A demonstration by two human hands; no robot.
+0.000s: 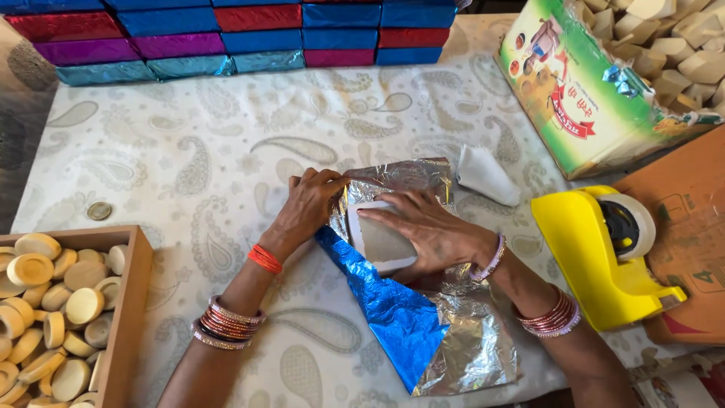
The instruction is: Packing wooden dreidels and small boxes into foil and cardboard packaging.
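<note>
A pale rectangular block (pixel 381 242) lies on a crumpled sheet of foil wrap (pixel 423 325), silver on one face and blue on the other. My right hand (pixel 427 230) presses flat on the block. My left hand (pixel 310 200) pinches the foil's upper left edge and folds it toward the block. Both wrists carry several bangles.
A wooden box (pixel 128 302) of round pale discs stands at the lower left. A yellow tape dispenser (pixel 604 253) sits to the right, a green carton (pixel 581 98) of pale blocks behind it. Stacked foil-wrapped packs (pixel 226 38) line the far edge. A folded white paper (pixel 487 175) and a coin (pixel 99 211) lie nearby.
</note>
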